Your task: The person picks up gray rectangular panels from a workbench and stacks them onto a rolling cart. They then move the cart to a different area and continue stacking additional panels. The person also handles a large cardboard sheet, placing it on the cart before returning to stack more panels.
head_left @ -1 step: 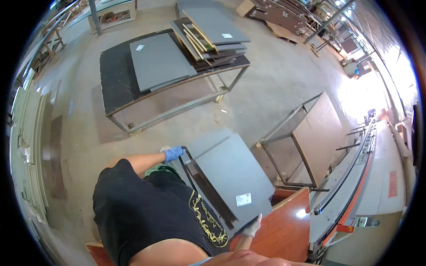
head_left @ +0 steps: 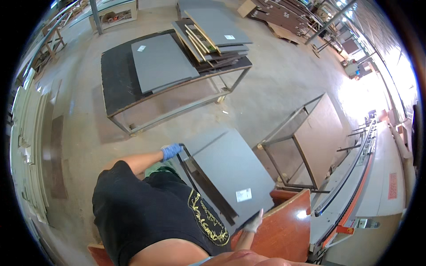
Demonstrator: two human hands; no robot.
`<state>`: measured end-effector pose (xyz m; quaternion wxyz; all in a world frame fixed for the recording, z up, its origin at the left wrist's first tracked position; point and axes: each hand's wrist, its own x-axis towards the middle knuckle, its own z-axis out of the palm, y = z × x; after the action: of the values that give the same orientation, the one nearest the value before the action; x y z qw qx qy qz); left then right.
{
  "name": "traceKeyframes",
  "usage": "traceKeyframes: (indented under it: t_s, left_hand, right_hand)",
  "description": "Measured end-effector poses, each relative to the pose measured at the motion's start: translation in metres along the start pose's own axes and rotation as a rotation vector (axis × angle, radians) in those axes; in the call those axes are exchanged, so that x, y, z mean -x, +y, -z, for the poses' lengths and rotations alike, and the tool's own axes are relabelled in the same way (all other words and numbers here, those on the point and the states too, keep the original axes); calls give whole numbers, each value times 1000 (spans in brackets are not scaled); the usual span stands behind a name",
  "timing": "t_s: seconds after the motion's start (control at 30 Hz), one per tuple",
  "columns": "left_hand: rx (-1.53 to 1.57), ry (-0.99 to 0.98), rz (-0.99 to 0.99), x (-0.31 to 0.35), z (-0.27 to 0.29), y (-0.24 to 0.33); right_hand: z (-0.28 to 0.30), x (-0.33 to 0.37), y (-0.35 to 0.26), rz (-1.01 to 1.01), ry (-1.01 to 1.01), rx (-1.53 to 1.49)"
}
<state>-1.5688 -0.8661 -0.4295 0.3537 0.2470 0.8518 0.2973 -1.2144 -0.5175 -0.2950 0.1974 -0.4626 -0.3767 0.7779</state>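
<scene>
A stack of grey flat panels (head_left: 235, 164) is held in front of my body, a white label on the top one. Narrow dark edges show along the side nearest me. My left hand (head_left: 170, 152), in a blue glove, is closed around the dark edge at the stack's far left corner. My right hand (head_left: 253, 222), in a pale glove, grips the near right edge, its thumb beside the top face. The other fingers are partly hidden by the panels.
A black-topped table (head_left: 116, 84) ahead carries more grey panels (head_left: 165, 62) and light strips. A metal-framed stand (head_left: 317, 137) is to the right, beside a long machine (head_left: 355, 177). A reddish-brown board (head_left: 284, 228) lies close to my right hand. Pale boards (head_left: 26, 146) line the left side.
My right hand has shifted slightly up along the panel edge. My left hand has moved a little to the left.
</scene>
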Motion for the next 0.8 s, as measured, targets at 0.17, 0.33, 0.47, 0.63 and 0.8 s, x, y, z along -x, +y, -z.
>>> traceKeyframes:
  t_s: [0.17, 0.33, 0.47, 0.63, 0.8]
  left_hand:
    - [123, 438, -209, -24, 155, -110]
    - [-328, 296, -29, -79, 315, -228]
    - [148, 762, 105, -72, 455, -312]
    - [77, 635, 352, -147, 498, -156]
    - [88, 780, 260, -167, 506, -195]
  right_hand:
    - [-174, -105, 71, -97, -144, -117]
    - [-352, -143, 146, -180, -150, -124]
    - [-521, -167, 205, -338, -282, -125]
    - [-620, -213, 289, -337, -93, -110]
    - [-685, -174, 295, -437, -137, 221]
